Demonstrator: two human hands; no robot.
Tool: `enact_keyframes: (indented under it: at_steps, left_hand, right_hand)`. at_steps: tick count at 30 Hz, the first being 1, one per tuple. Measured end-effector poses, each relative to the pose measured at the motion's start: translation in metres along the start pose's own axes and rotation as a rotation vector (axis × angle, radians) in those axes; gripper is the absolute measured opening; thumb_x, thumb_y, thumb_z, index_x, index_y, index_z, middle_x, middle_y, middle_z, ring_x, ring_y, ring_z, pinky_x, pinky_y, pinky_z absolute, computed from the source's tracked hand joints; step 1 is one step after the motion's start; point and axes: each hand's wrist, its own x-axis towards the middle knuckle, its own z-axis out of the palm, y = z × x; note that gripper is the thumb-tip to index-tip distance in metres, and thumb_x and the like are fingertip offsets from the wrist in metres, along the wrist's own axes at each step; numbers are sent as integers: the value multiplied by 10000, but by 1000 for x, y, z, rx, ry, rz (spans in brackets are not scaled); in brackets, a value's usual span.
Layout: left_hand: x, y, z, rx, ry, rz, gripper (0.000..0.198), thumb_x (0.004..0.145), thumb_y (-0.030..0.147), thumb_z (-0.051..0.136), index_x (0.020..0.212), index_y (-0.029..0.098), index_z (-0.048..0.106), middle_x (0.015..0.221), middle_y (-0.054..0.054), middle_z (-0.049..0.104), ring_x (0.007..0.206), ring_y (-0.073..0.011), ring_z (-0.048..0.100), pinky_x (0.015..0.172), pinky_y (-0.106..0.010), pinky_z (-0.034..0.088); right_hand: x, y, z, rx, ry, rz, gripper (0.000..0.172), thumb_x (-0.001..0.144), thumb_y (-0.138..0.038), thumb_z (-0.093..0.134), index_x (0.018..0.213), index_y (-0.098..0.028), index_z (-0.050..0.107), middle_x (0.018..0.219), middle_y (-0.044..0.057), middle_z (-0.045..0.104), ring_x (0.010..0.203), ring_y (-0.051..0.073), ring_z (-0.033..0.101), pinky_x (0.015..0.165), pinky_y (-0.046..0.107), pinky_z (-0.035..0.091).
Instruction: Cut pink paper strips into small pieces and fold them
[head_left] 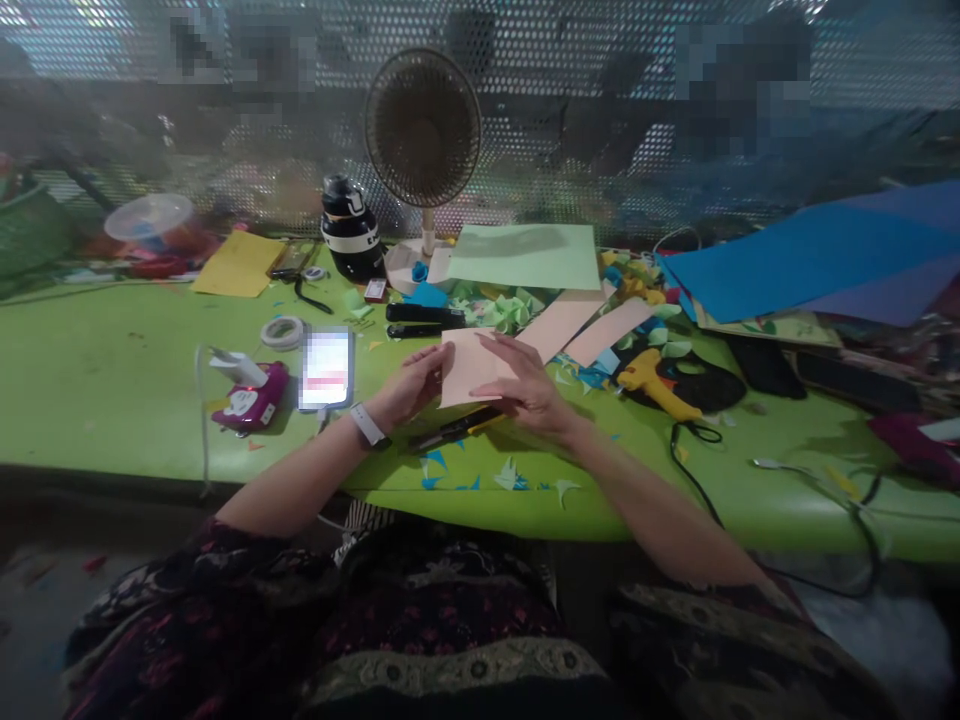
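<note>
My left hand (409, 387) pinches the left edge of a small peach paper piece (466, 367), fingers curled on it. My right hand (525, 385) lies over the paper's right side, fingers pressed down on it. A white watch sits on my left wrist. Just under the paper, a pair of scissors (454, 430) with dark and yellow handles rests on the green table (112, 380). Small blue and green paper cuttings (510, 472) lie along the table's front edge below my hands.
A phone (326, 368) and a purple device (251, 400) lie to the left, a tape roll (283, 331) behind them. A black stapler (424, 318), a desk fan (424, 135), a yellow glue gun (656, 383), peach strips (592, 325) and blue sheets (810, 260) stand beyond and right.
</note>
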Motion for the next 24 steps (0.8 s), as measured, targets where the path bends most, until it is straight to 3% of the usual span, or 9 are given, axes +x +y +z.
enact_keyframes:
  at_steps: [3, 7, 10, 12, 15, 24]
  left_hand:
    - [-3, -1, 1, 68, -24, 14, 151, 784, 245, 800, 835, 145, 699, 757, 0, 710, 630, -89, 643, 626, -208, 542]
    - [-7, -7, 2, 106, -56, 55, 183, 751, 257, 824, 850, 159, 705, 804, 0, 712, 696, -108, 659, 731, -266, 563]
    - [-9, -10, 3, 113, -95, 45, 253, 790, 397, 788, 879, 173, 713, 829, -16, 720, 730, -128, 668, 764, -300, 568]
    - [-10, -11, 3, 133, -111, 54, 319, 778, 466, 784, 901, 179, 720, 860, -27, 730, 763, -142, 681, 777, -303, 569]
    - [-11, -12, 4, 219, -136, 100, 329, 720, 379, 848, 957, 181, 736, 920, -27, 741, 796, -130, 686, 793, -261, 551]
    - [-8, -17, 2, 297, -174, 149, 346, 722, 391, 840, 987, 180, 766, 971, -49, 759, 824, -133, 676, 788, -242, 534]
  right_hand:
    - [2, -7, 3, 53, 93, 145, 162, 938, -346, 618, 944, -267, 759, 1493, 53, 523, 1401, 275, 426, 1132, 546, 397]
    - [4, -13, 4, 123, 268, 427, 298, 918, -487, 618, 978, -211, 714, 1442, 127, 549, 1335, 302, 498, 1108, 535, 423]
    - [4, -15, 4, 285, 251, 607, 390, 874, -572, 634, 1011, -211, 682, 1229, 124, 670, 1078, 265, 653, 927, 434, 556]
    - [5, -16, 4, 343, 202, 689, 397, 850, -592, 646, 968, -213, 667, 995, 90, 719, 866, 233, 682, 783, 383, 581]
    - [7, -17, 5, 348, 194, 711, 389, 819, -601, 665, 836, -213, 636, 829, 60, 696, 755, 220, 663, 719, 366, 569]
    - [7, -17, 6, 401, 186, 699, 379, 814, -583, 673, 819, -207, 622, 867, 66, 693, 814, 215, 671, 784, 364, 570]
